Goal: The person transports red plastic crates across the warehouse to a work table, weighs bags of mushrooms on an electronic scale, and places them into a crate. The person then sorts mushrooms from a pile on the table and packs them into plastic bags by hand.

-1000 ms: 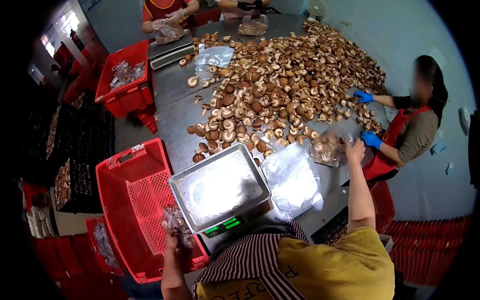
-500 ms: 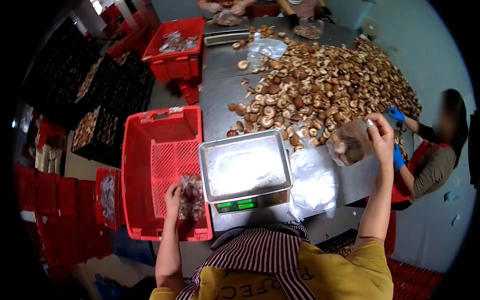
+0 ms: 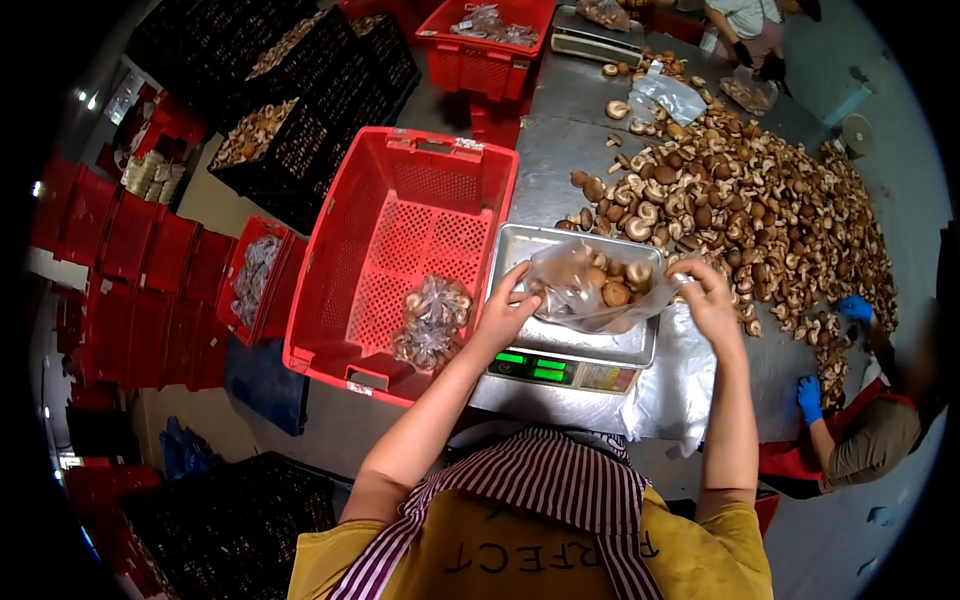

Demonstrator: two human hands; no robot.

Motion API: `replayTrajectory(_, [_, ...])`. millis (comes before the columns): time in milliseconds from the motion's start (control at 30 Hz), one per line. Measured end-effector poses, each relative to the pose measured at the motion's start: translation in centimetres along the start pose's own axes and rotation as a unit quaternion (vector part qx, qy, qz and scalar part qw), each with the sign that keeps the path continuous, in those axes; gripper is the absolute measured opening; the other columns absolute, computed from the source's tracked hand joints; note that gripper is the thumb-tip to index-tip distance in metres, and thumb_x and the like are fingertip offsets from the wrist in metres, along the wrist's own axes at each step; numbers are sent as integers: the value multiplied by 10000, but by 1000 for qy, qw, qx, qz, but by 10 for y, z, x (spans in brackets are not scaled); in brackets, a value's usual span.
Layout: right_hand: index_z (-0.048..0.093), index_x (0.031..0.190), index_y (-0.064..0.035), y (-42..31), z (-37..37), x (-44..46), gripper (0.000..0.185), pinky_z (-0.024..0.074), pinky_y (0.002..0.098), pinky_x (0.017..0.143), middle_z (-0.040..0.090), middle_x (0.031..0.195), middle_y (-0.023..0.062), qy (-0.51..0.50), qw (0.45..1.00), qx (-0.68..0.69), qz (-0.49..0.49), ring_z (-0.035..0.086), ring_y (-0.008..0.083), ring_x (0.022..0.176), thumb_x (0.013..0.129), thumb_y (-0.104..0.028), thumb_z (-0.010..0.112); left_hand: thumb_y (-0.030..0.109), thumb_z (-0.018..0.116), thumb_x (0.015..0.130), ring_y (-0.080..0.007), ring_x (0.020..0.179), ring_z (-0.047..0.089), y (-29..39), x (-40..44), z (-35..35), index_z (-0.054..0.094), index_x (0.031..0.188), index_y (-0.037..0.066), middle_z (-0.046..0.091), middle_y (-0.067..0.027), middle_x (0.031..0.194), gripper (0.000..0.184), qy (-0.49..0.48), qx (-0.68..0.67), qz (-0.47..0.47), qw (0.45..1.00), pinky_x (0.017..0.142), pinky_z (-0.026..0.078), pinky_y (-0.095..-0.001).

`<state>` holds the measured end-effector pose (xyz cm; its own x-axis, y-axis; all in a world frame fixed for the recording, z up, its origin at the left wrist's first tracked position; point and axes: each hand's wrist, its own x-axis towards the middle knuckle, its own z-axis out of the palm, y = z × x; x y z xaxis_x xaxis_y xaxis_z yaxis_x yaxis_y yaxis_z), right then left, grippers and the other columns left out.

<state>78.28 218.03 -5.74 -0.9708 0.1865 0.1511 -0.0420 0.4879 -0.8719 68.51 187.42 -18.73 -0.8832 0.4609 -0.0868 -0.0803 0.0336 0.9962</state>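
Room: A pale blue wall [image 3: 905, 190] rose beyond the right edge of the metal tabletop [image 3: 570, 180]; black crates [image 3: 300, 145] of mushrooms stood on the floor well off the left edge.
Mushroom heap: Loose mushrooms [image 3: 740, 190] spread from the middle of the tabletop to its right edge.
Scale: The scale [image 3: 550, 372], its display lit green, stood at the tabletop's near left corner, carrying a metal tray [image 3: 600, 347].
Bag: The bag of mushrooms [image 3: 590, 285], clear and part-filled, lay on its side over the tray, between the hands.
Left hand: The left hand [image 3: 508, 312] touched the bag's left end, thumb and fingers slightly apart; whether it pinched the plastic could not be told.
Right hand: The right hand [image 3: 710, 305] had its fingers closed on the bag's right end.
Red crate: Filled bags [image 3: 432, 325] lay inside the red crate [image 3: 420, 225], just beside the tabletop's left edge.
Spare bags: Flat plastic bags [image 3: 675, 385] overhung the near edge, right of the scale.
Co-worker: A person's blue-gloved hand [image 3: 810, 398] was near the right edge.
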Motion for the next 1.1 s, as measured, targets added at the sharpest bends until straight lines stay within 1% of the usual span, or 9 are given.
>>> replayTrajectory(233, [624,1043,-4,-22,-3,-15,230,426,320,956,608,1108,99,63,997,-47,-20,566,228,1078,827,4,543,50,604,894,-119,920,599,-9,-16,-22,481,1339,16,570,-117,1252,463,68,15,10,998,814,490,-240])
replayTrajectory(367, [623,1035,18,-71,-7,-17,187,427,336,956,615,1099,112,117,989,-22,-89,571,223,1070,872,18,530,55,615,897,-63,724,579,30,-15,-16,606,1125,6,628,-37,874,233,83,58,82,992,601,453,-203])
replayTrajectory(500, [620,984,35,-124,22,-19,143,457,323,889,624,1044,127,114,982,52,-142,587,206,998,888,36,514,67,627,882,-19,653,460,100,-20,10,643,1050,1,590,11,869,181,-17,48,74,996,582,384,-186])
replayTrajectory(633, [622,952,42,-125,65,-4,131,467,290,816,635,966,120,59,982,71,-167,605,195,911,873,44,517,183,700,807,-152,672,563,93,-5,30,614,1146,36,621,-96,990,380,-37,217,166,961,631,456,-273])
replayTrajectory(700, [622,954,34,-118,88,7,125,474,294,763,634,945,110,37,986,70,-148,613,195,867,880,27,522,251,713,755,-371,1011,609,84,3,35,549,1222,47,611,-182,1145,535,-48,282,165,944,872,481,-428])
replayTrajectory(967, [633,987,-15,-26,100,13,145,482,442,780,643,992,183,-20,971,-234,-40,625,370,884,870,-53,556,160,669,744,-399,870,637,54,6,27,589,940,-30,654,-184,867,285,-6,451,169,877,793,516,-469])
replayTrajectory(1000, [630,1000,-15,-20,93,5,161,485,450,776,649,981,192,-30,954,-299,-18,624,386,889,864,-88,588,141,649,803,-295,750,656,48,5,25,592,864,-14,638,-141,787,176,32,433,189,881,677,518,-397])
replayTrajectory(1033, [628,1014,-14,-16,86,-1,191,489,458,771,656,970,201,-37,930,-365,2,623,401,894,857,-122,620,141,649,803,-295,750,656,55,1,23,592,864,-14,638,-141,787,176,37,432,192,881,677,518,-397])
replayTrajectory(1100, [628,999,-13,-3,75,-7,200,488,464,775,652,968,200,-43,921,-386,6,621,399,900,833,-125,646,121,629,879,-142,784,604,83,-13,19,593,962,-14,636,-57,848,162,-56,-3,69,996,701,488,-300])
